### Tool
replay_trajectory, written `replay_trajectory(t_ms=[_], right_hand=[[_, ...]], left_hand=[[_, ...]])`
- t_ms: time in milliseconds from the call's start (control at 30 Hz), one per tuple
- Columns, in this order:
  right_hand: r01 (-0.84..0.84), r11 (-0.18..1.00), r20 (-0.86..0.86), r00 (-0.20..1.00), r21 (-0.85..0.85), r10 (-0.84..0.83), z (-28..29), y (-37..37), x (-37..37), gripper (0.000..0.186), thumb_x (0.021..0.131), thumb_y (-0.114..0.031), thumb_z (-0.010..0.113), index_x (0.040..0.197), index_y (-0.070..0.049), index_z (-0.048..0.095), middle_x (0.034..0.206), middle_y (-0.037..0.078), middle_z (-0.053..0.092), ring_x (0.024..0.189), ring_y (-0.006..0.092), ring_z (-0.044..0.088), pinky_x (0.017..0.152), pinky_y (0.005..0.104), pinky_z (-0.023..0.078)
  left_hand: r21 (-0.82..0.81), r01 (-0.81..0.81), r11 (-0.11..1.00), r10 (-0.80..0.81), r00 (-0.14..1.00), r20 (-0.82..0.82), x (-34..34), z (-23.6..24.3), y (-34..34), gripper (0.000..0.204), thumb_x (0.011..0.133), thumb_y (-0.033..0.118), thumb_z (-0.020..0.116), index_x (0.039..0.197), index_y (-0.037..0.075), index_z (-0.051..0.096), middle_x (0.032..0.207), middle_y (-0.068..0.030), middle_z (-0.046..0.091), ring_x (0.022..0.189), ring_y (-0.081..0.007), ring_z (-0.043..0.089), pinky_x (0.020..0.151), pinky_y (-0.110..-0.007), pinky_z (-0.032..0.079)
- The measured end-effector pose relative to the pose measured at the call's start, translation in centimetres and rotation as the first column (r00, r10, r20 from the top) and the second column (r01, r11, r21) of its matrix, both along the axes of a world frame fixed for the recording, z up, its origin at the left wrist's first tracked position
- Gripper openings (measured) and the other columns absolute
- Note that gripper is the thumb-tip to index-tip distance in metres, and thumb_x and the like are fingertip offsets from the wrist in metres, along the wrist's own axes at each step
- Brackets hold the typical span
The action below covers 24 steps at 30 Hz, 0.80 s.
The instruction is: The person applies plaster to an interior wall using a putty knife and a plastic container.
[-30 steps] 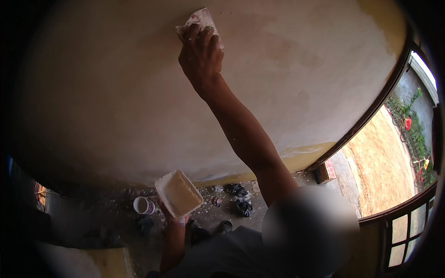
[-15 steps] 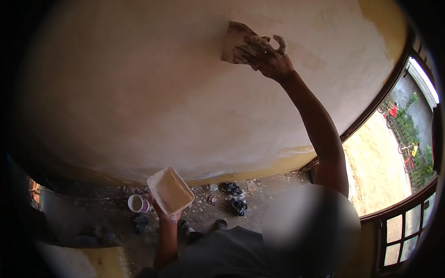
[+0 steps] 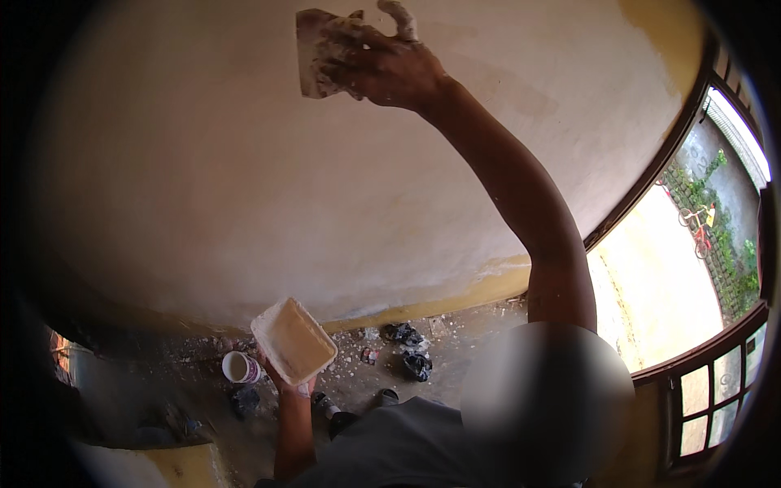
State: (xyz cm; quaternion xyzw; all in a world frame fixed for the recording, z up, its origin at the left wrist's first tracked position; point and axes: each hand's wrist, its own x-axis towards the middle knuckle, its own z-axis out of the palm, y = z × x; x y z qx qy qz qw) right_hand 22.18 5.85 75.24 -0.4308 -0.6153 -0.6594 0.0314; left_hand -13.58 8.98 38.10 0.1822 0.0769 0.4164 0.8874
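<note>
My right hand (image 3: 378,65), smeared with pale paste, presses a flat putty scraper blade (image 3: 309,53) against the wall (image 3: 268,179) high up. Its fingers lie over the blade while the thumb sticks up. The wall is mostly coated in whitish filler, with yellow paint showing at the edges. Low on the left, my left hand (image 3: 286,384) grips a rectangular tub (image 3: 294,342) from beneath and its near side. Pale paste coats the tub's inside, and most of the fingers are hidden under it.
Left of the tub a white bucket (image 3: 241,368) stands on the floor (image 3: 480,325). Black plastic bags (image 3: 417,366) and crumbs of debris lie along the wall's foot. At the right is an open doorway onto bright ground, with a bicycle (image 3: 698,232) outside, and a paned window (image 3: 708,403).
My right hand has swept the scraper left and slightly up across the wall. The tub in my left hand has barely shifted.
</note>
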Motion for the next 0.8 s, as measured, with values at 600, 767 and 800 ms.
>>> replay_trajectory(t_ms=[600,767,800], right_hand=[[0.559,0.74,-0.497,0.795,0.375,-0.348,-8.6,-23.0,14.0,0.046,0.078,-0.015,0.076,0.118,-0.034,0.066,0.116,-0.006,0.065,0.114,0.02,0.056,0.105,0.0537,0.023],[0.477,0.772,-0.649,0.752,0.419,-0.112,-12.7,-14.8,10.4,0.056,0.083,-0.004,0.064,0.137,-0.013,0.053,0.12,0.016,0.055,0.106,0.0336,0.055,0.087,0.0485,0.047],[0.586,0.765,-0.599,0.723,0.267,-0.344,-14.3,-14.0,10.6,0.057,0.082,-0.003,0.062,0.137,-0.013,0.052,0.123,0.018,0.053,0.105,0.0356,0.055,0.087,0.05,0.047]], left_hand=[[0.013,0.0,1.0,0.001,0.996,-0.085,1.6,-0.6,-2.0,0.062,0.093,0.057,0.046,0.139,0.016,0.045,0.132,-0.0084,0.056,0.118,-0.0296,0.058,0.096,-0.049,0.051],[0.162,0.05,0.986,-0.038,0.996,-0.08,1.9,-0.4,-1.3,0.057,0.095,0.054,0.044,0.137,0.016,0.046,0.129,-0.0086,0.057,0.112,-0.0291,0.061,0.088,-0.046,0.056],[0.186,0.072,0.98,-0.058,0.995,-0.079,2.6,-0.1,-1.4,0.056,0.095,0.053,0.044,0.136,0.016,0.047,0.128,-0.0088,0.057,0.112,-0.0291,0.061,0.087,-0.046,0.056]])
